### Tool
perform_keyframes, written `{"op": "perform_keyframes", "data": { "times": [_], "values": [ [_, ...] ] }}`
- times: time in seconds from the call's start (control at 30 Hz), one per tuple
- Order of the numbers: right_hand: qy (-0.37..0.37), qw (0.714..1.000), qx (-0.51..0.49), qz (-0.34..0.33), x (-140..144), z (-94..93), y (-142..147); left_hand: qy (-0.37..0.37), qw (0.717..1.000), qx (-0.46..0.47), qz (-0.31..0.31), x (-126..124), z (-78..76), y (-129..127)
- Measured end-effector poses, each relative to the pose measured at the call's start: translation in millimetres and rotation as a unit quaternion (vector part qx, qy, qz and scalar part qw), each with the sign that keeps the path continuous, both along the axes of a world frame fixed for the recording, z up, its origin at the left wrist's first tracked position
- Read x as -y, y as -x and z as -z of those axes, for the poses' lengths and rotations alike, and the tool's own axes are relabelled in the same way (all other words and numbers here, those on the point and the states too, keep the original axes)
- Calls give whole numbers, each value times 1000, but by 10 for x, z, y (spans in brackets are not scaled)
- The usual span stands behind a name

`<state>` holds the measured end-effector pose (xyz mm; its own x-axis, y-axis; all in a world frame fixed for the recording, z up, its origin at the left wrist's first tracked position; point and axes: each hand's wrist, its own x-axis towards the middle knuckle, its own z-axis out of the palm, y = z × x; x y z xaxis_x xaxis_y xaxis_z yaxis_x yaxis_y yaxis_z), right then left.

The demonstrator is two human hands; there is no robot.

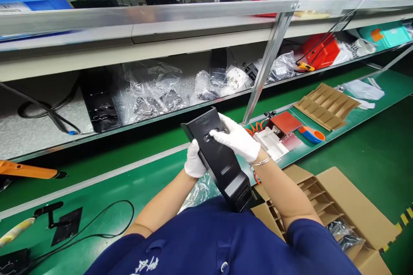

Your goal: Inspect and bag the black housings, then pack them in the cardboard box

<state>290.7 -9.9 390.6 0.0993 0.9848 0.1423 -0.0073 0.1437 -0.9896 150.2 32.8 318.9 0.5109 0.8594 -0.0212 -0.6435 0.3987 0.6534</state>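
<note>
A long black plastic housing [222,159] is held at a tilt in front of my chest, its lower end close to my shirt. My left hand [195,161], in a white glove, grips its left edge, with the fingers partly hidden behind it. My right hand [237,137], also gloved in white, holds the right edge, while a fingertip or thumb touches the small oval opening on the face. Beneath the housing, a clear plastic bag [198,191] lies on the green bench [151,180].
An open cardboard box [346,202] with dividers stands at the lower right. Farther right on the bench are a red-and-white fixture [279,135], an orange-blue scoop-like object [311,134] and a cardboard divider [325,105]. Bagged parts [155,94] fill the shelf. A metal post [269,60] rises ahead.
</note>
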Motion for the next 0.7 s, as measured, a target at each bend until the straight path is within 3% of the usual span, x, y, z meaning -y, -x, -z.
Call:
{"op": "perform_keyframes", "data": {
  "times": [0.07, 0.2, 0.47, 0.7],
  "values": [
    [2, 1000, 30, 2, -113, -54, 130, 8, 1000, 0, -24, 26, 37, 40],
    [14, 998, 56, 34, -133, 26, 242, 14, 999, 5, -50, 96, 58, 162],
    [-37, 998, 50, 6, -213, 76, 398, 3, 997, 0, -82, 34, 95, 267],
    [-39, 982, 162, 92, -242, 155, 493, 7, 994, -8, -112, 54, 21, 200]
  ]
}}
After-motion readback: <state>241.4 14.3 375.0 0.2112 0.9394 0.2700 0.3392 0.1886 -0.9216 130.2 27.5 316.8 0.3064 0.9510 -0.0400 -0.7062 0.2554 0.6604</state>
